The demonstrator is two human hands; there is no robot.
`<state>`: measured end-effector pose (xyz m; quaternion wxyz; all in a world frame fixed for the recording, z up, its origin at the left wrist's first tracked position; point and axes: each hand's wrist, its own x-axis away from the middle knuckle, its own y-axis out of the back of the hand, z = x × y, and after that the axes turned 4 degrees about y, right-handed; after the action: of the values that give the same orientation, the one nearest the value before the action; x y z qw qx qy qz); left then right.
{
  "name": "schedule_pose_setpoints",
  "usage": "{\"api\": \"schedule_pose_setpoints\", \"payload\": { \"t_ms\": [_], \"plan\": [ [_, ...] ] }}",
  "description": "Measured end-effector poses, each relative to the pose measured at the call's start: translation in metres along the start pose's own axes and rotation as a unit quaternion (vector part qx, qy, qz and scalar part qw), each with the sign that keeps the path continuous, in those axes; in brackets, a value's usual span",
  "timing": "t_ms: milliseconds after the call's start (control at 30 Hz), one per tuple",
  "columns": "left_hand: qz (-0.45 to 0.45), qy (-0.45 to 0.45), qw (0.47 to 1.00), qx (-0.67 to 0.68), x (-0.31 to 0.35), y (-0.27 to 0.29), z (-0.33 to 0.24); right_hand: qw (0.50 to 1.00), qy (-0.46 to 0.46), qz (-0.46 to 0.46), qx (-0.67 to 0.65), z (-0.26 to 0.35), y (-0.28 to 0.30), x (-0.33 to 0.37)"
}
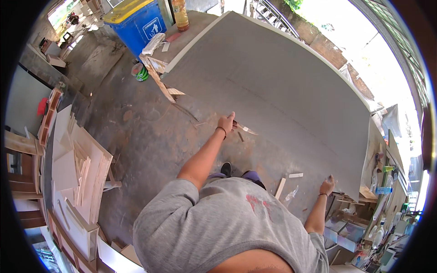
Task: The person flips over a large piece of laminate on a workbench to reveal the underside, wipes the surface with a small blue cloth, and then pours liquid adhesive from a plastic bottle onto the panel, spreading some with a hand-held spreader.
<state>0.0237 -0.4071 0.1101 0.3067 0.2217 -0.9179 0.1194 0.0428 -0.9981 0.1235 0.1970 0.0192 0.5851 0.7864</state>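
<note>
A large dark grey sheet [282, 86] with a pale border along its far edge spreads out in front of me, its near edge running diagonally toward the lower right. My left hand [226, 123] is closed on that near edge, thumb on top, around the middle of the picture. Farther right, my right hand [327, 185] pinches the same edge near the sheet's right corner. Some of the fingers of both hands are hidden at the edge. The sheet covers most of whatever supports it.
A blue bin with a yellow lid [136, 27] stands at the back left, near a bottle [180, 18]. Cut boards [82, 168] are stacked at the left. Wood strips [280, 187] lie on the floor by my feet. Cluttered shelving [350, 218] stands at the right.
</note>
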Motion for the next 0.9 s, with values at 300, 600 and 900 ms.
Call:
{"api": "schedule_pose_setpoints", "payload": {
  "t_ms": [300, 600, 900],
  "plan": [
    [-0.048, -0.072, 0.996, 0.004, -0.027, -0.006, -0.035, 0.996, -0.014, -0.044, -0.082, 0.030, -0.012, -0.038],
    [-0.205, -0.092, 0.973, 0.053, -0.045, -0.018, -0.084, 0.900, -0.192, -0.250, -0.301, 0.094, -0.041, -0.054],
    [-0.196, -0.015, 0.935, 0.294, -0.072, 0.015, -0.102, 0.609, -0.370, -0.065, -0.699, 0.113, -0.062, -0.043]
  ]
}}
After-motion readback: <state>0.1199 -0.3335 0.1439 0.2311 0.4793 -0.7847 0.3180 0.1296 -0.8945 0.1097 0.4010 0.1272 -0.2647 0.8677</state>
